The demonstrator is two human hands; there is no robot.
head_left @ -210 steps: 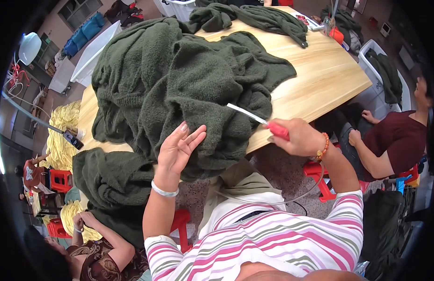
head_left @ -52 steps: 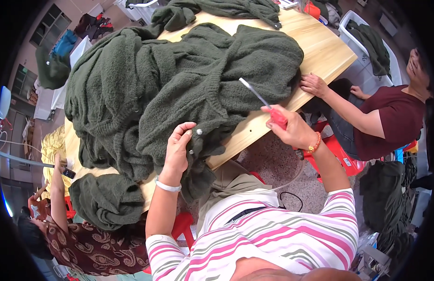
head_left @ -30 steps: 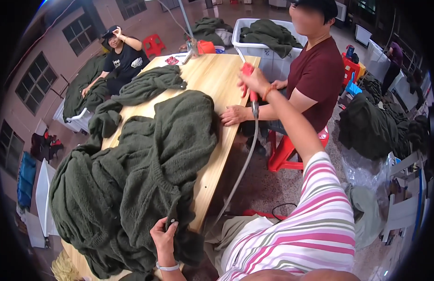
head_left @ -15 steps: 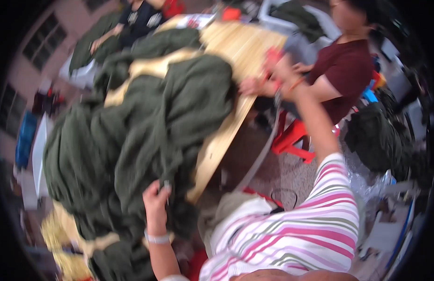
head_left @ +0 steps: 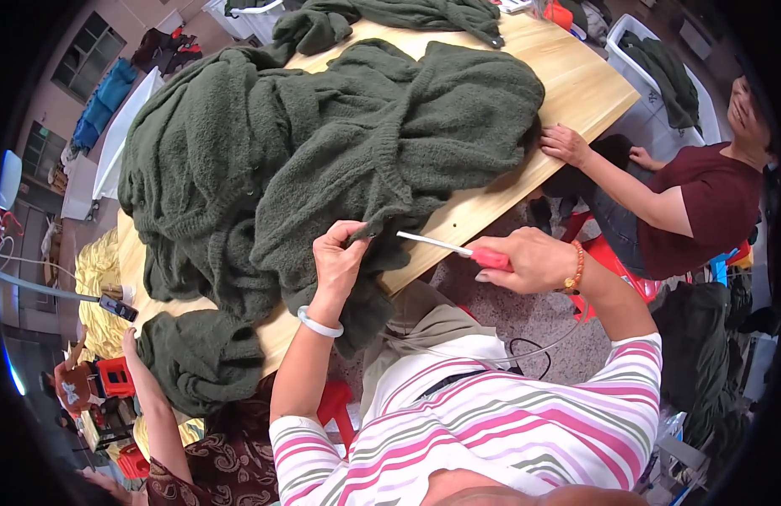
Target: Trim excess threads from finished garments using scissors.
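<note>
A dark green knitted garment [head_left: 340, 177] lies heaped on the wooden table. My left hand [head_left: 337, 255] is closed, pinching a small edge of the knit between thumb and fingers near the table's front edge. In my right hand [head_left: 534, 260] is a red-handled tool [head_left: 491, 258] with a thin, pale, straight shaft. The shaft's tip points left and sits a little to the right of the pinched edge, seemingly apart from it. A thin clear hose [head_left: 525, 354] loops below my right forearm; where it joins the tool is hidden.
Across the wooden table [head_left: 588, 80], a co-worker in a maroon shirt [head_left: 702, 198] rests a hand on the right edge. Another person's arm [head_left: 158, 405] reaches in at lower left, beside more green knitwear [head_left: 201, 358]. A white bin [head_left: 660, 84] stands at far right.
My right hand has come back from beside the co-worker toward my left hand, with the red-handled tool in it. My left hand still pinches the knit. The whole view has turned.
</note>
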